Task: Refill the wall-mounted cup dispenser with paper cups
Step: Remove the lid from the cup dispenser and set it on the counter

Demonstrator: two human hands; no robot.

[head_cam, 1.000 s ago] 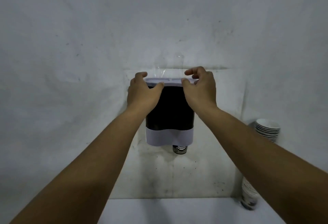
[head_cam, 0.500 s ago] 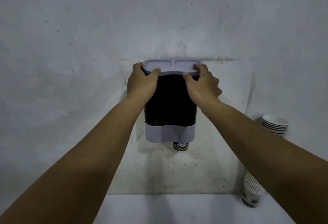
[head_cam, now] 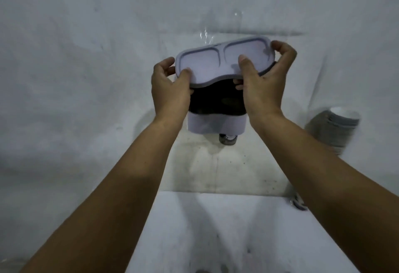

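Note:
The cup dispenser point(head_cam: 216, 124) hangs on the wall, with a dark body and a pale lilac lower band; one cup bottom point(head_cam: 227, 139) pokes out underneath. Its lilac lid point(head_cam: 216, 65), with two oval recesses, is lifted off and tilted toward me. My left hand point(head_cam: 170, 91) grips the lid's left end, thumb on top. My right hand point(head_cam: 265, 82) grips its right end, thumb on top and fingers around the far edge. A blurred stack of paper cups point(head_cam: 333, 125) leans against the wall to the right.
A white table top point(head_cam: 216, 229) lies below the dispenser against the stained white wall point(head_cam: 86, 56). The lower end of the cup stack point(head_cam: 299, 204) rests on the table at the right, partly hidden behind my right forearm.
Both hands held the lid on top of the dispenser; now they have lifted it off and tipped it toward me. The view has tilted downward, showing more table.

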